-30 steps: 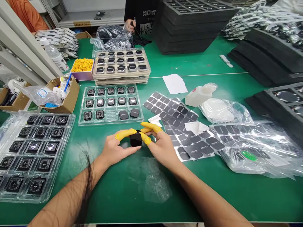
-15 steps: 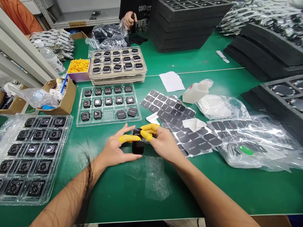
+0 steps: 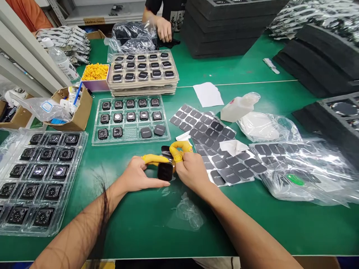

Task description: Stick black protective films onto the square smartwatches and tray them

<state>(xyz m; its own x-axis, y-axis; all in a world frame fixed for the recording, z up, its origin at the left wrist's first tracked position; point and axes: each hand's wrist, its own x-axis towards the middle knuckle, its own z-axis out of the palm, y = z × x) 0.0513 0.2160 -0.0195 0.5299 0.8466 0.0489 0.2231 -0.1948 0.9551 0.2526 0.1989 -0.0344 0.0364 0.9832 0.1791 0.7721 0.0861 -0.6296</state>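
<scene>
My left hand [image 3: 136, 175], with a yellow finger cot on its index finger, grips a black square smartwatch body [image 3: 165, 172] between thumb and index finger. The glossy screen faces me. Just behind its upper edge shows a black printed square film [image 3: 166, 150]. My right hand [image 3: 191, 169], also with yellow finger cots, is closed in a pinch at the watch's right side, at the film; the exact grip is hidden by the fingers. Beyond lies a clear tray [image 3: 95, 139] with watch bodies and two loose black squares. Crumpled clear film [image 3: 187, 213] lies below my hands.
At left is another clear tray [image 3: 79, 149] of watches. Sheets of black square films [image 3: 206, 129], a white bottle [image 3: 238, 106] and plastic bags [image 3: 291, 186] lie right. A stack of trays [image 3: 144, 89], finger cots [image 3: 95, 71] and black foam [image 3: 218, 41] stand behind. A co-worker's hand [image 3: 164, 29] is opposite.
The watch's screen has turned more toward me, and my left fingers have closed in around it. My right fingers are bent more sharply. The co-worker's hand has lowered to the table.
</scene>
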